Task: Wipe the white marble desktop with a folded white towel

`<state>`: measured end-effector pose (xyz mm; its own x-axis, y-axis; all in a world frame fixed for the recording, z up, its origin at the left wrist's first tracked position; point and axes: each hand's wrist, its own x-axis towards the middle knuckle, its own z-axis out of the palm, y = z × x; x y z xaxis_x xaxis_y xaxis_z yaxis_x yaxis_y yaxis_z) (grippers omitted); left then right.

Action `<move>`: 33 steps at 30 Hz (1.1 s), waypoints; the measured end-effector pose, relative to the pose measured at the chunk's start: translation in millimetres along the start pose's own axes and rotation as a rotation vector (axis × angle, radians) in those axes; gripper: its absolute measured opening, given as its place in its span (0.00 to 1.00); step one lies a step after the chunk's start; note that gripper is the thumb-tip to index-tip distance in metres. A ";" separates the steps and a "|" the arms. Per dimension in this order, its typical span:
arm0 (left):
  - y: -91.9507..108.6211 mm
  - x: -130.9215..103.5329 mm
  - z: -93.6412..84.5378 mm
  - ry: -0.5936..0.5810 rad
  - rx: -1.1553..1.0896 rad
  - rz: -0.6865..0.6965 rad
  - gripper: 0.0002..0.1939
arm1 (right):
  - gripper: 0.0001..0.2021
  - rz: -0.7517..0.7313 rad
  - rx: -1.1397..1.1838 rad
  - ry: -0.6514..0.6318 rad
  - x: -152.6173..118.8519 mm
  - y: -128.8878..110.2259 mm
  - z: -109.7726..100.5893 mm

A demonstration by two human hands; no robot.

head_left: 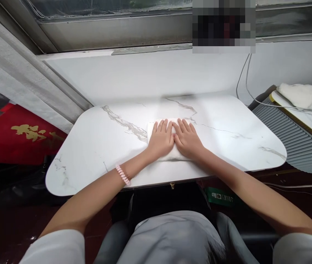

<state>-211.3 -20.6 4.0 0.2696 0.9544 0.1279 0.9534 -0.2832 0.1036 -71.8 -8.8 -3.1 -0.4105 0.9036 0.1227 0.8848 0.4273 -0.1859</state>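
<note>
A folded white cloth (pixel 176 154), which looks like a towel, lies on the white marble-patterned table (pixel 90 146) near its front middle. My left hand (pixel 161 139) rests flat on the cloth's left part, fingers stretched out and pointing away from me. On the right part my right hand (pixel 188 138) lies flat too, its fingers spread a little. The two hands meet at the thumbs, and they hide much of the cloth. A pink coiled band (pixel 123 175) is around my left wrist.
Behind the table is a white wall (pixel 145 77) below a window frame (pixel 117 35). Pale cables (pixel 246 79) hang at the right, by a ribbed grey unit (pixel 296 135) and a white fluffy cloth (pixel 304 94). Red fabric (pixel 21 135) with gold print lies at the left.
</note>
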 end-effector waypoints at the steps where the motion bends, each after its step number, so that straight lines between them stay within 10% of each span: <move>1: 6.3 -10.2 -0.1 0.004 -0.003 0.012 0.28 | 0.28 0.003 -0.003 0.006 -13.3 -2.0 -0.9; 8: 48.4 -60.3 -0.7 0.015 -0.036 0.022 0.29 | 0.29 -0.033 -0.007 0.009 -80.1 0.2 -9.5; 16: 75.2 -39.7 1.4 -0.045 -0.162 0.053 0.30 | 0.30 -0.009 0.003 0.072 -91.6 35.8 -11.9; 33: 34.1 158.7 23.2 0.007 -0.105 0.030 0.27 | 0.28 0.035 -0.021 0.080 100.5 136.5 -2.6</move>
<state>-132.9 123.4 4.9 0.2966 0.9447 0.1397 0.9254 -0.3204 0.2022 8.3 140.2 -13.6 -0.3613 0.9120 0.1942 0.9029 0.3942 -0.1713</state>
